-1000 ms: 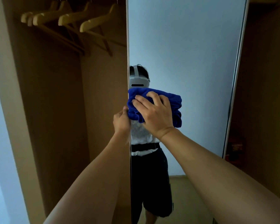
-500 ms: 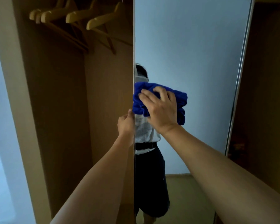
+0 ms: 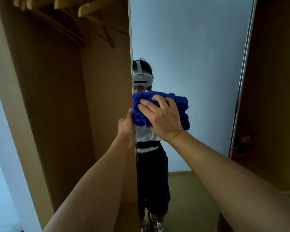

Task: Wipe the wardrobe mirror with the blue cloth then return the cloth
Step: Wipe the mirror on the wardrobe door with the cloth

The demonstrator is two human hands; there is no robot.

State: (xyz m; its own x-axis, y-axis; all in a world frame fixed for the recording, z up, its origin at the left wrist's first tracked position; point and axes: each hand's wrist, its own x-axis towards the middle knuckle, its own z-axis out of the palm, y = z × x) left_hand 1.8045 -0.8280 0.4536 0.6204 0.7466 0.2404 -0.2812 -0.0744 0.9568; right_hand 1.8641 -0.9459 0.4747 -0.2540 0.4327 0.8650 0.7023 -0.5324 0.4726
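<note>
The right hand (image 3: 162, 118) presses a bunched, deep blue terry cloth (image 3: 182, 106) flat on the tall wardrobe mirror (image 3: 191, 47), its fingers spread and slightly bent over the fabric. At nine o'clock from the cloth, the left hand (image 3: 126, 124) grasps the mirror door's edge with curled fingers. Pale wooden hangers (image 3: 90, 9) hang at eleven o'clock.

Cloth (image 3: 161, 111) against mirror (image 3: 191, 56), under right hand (image 3: 162, 118); left hand (image 3: 126, 124) at mirror's left edge
</note>
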